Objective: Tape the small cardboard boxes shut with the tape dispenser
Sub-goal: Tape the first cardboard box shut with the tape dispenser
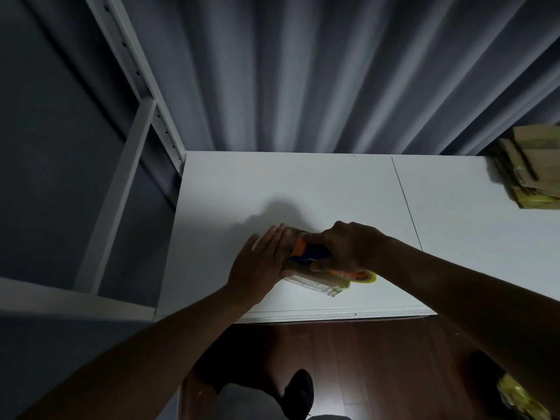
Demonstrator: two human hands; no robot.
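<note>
A small cardboard box [321, 284] lies on the white table [303, 189] near its front edge. My left hand [260, 262] presses flat against the box's left side, fingers straight. My right hand [348, 247] grips an orange and blue tape dispenser [309, 251] on top of the box. The yellowish tape roll [365, 277] of the dispenser pokes out under my right wrist. Most of the box top is hidden by the hands and the dispenser.
A heap of flat cardboard boxes [533, 168] sits at the table's far right edge. A white metal shelf frame [127, 177] stands to the left. Grey curtains hang behind the table. A yellowish bundle [521, 398] lies on the wooden floor at the lower right.
</note>
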